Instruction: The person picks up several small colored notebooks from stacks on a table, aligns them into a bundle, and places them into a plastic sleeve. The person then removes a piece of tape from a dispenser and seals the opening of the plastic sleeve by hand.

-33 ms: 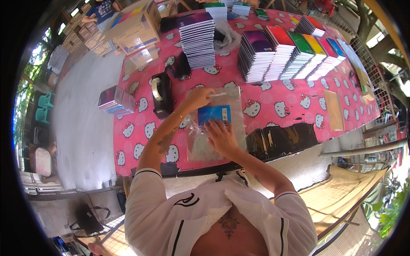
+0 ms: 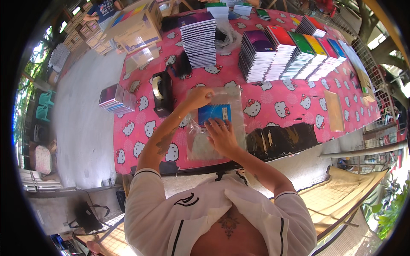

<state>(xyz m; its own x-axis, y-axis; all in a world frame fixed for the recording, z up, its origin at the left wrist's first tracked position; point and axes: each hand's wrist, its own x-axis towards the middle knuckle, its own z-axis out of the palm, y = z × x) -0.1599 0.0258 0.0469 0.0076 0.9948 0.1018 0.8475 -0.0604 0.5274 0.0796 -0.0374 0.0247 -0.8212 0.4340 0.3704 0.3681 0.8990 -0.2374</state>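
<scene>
So, in the head view one blue notebook [image 2: 209,114] is set on one clear plastic bag or sheet [image 2: 200,147]; whether it's inside or on top can't be told. Its lower part is pressed by the right hand [image 2: 220,134], fingers laid flat and a bit apart. The bag's top left corner is reached by the left hand [image 2: 200,97], fingers curled together; whether any film is pinched can't be told.

Counting up: one tall purple stack [image 2: 197,42], one row of six stacks [image 2: 292,62] (purple, red, green, yellow, pink, blue), one small stack [image 2: 114,100], one black tape dispenser [image 2: 166,96], one big cardboard box [image 2: 139,34].

As for edges, the small stack is parked right at the table's [image 2: 265,96] left edge, and the bag's bottom is placed near the front one. The left side is tightened by the dispenser, just beside the left forearm. More room is left on the right, where patterned cloth is seen between bag and tan flat piece [image 2: 334,112].
</scene>
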